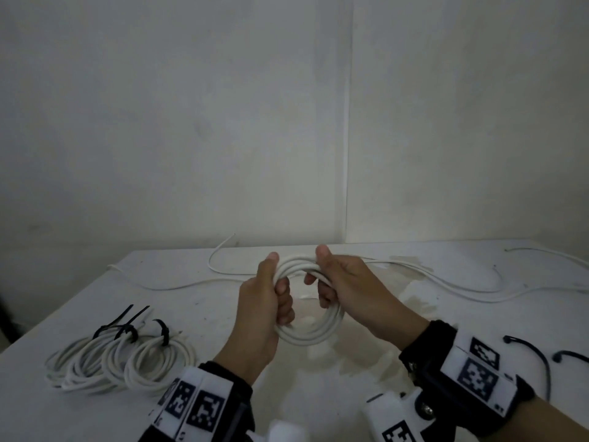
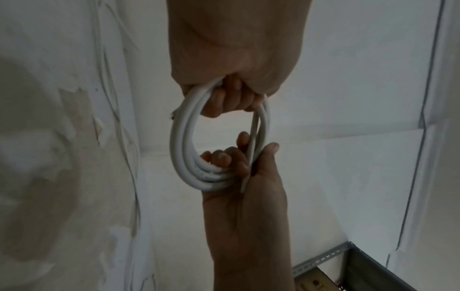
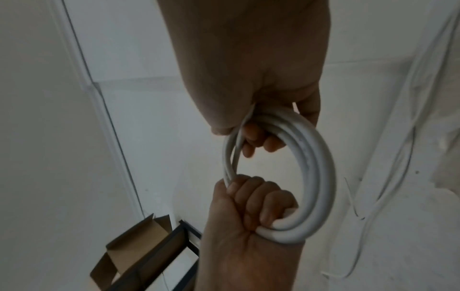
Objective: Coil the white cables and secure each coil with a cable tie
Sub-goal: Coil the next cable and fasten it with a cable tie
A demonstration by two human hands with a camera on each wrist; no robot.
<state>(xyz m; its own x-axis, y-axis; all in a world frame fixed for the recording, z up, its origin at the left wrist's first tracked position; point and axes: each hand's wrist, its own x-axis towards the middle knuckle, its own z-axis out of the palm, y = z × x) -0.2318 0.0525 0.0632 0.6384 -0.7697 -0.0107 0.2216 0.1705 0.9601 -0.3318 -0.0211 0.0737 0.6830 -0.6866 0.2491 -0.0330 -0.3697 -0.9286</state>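
Head view: coiling step looks about done for this cable. Left hand and right hand both have a grip clenched on the coil, held up above the tabletop, centre. Left grip on the coil's left arc, right grip on its right arc, thumbs on top at the far side; the near arc hangs free between the wrists. Three tied coils lie near-left, black ties on them. Spare ties lie near-right, just past the right wrist. Loose cables trail across the far side. My read: next move needs one hand to carry the coil alone while the other fetches a tie; right is closest. Risk is the loops springing open on handover.

Left wrist view: left-hand fingers curl through the coil from inside, wrapped tight round the strands. Right hand grasps the opposite arc, thumb outside. One cable end runs along the right-hand grip, not tucked in; another frayed end shows by the left grip.

Right wrist view: right-hand fingers hook through the coil, closed on it. Left hand is a fist round the far arc. Strands lie flat and parallel, so it looks ready to tie.
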